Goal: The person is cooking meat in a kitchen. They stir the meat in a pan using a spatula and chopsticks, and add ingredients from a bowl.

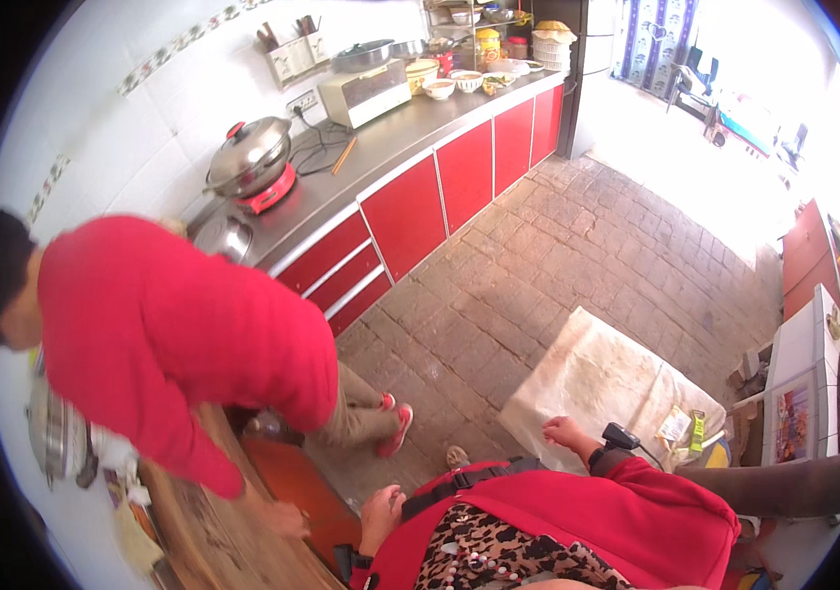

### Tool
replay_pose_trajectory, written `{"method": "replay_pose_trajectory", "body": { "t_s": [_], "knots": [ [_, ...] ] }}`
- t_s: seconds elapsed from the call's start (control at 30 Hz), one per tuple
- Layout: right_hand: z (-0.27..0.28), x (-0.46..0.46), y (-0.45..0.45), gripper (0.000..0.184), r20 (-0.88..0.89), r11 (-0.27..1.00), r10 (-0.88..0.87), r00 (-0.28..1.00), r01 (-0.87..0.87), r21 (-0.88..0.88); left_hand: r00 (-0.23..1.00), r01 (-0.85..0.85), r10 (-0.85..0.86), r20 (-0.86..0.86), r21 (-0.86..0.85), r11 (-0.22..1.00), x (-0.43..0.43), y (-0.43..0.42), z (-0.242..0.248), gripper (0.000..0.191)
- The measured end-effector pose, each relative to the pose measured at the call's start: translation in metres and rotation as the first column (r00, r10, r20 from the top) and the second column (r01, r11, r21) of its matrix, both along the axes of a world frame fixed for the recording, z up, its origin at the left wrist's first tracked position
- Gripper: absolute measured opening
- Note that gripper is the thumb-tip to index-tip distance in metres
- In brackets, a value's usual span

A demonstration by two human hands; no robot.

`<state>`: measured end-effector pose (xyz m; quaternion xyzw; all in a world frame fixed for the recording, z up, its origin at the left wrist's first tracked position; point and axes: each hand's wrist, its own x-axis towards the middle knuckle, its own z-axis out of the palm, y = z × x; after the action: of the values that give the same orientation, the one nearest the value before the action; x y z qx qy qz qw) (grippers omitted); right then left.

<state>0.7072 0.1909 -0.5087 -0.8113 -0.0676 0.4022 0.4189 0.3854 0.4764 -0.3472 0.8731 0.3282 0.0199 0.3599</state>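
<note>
My left hand [381,516] is beside the black strap [464,478] at my waist, fingers curled; whether they hold anything is unclear. Over the near edge of a low table with a creased, stained cover [574,361] hangs my right hand [563,434], loosely bent and with nothing seen in it. A black device [620,435] with a cable is by that wrist. Left of me, a person in a red top [191,317] bends over a wooden surface [221,523]; their hand [288,521] is at its edge, close to my left hand.
A steel counter [361,155] over red cabinets [405,206] runs along the tiled wall. It carries a lidded steel pan [252,158] on a red base, a white toaster oven [367,94] and bowls [440,88]. A green-labelled packet [698,431] lies on the low table.
</note>
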Motion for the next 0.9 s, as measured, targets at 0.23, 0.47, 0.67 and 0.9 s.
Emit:
{"method": "replay_pose_trajectory", "body": {
  "t_s": [0.23, 0.47, 0.67, 0.9],
  "knots": [
    [-0.024, 0.045, 0.012, 0.022, -0.104, 0.986, -0.074, 0.992, 0.057, -0.156, 0.991, 0.127, -0.122, 0.061, -0.083, 0.988, 0.111, 0.097, 0.017, 0.028],
    [-0.025, 0.116, 0.068, 0.022, -0.147, 0.970, 0.049, 0.988, -0.082, -0.229, 0.996, 0.050, -0.061, -0.060, -0.170, 0.984, 0.208, 0.167, -0.006, 0.027],
    [-0.030, 0.252, 0.126, 0.026, 0.090, 0.933, 0.297, 0.951, -0.269, -0.241, 0.986, 0.156, -0.163, -0.041, -0.135, 0.979, 0.348, 0.216, -0.009, 0.028],
    [0.018, 0.400, 0.149, 0.031, 0.052, 0.986, -0.132, 0.990, 0.137, -0.098, 0.927, 0.375, -0.371, 0.054, -0.121, 0.919, 0.532, 0.243, 0.012, 0.029]
  ]
}}
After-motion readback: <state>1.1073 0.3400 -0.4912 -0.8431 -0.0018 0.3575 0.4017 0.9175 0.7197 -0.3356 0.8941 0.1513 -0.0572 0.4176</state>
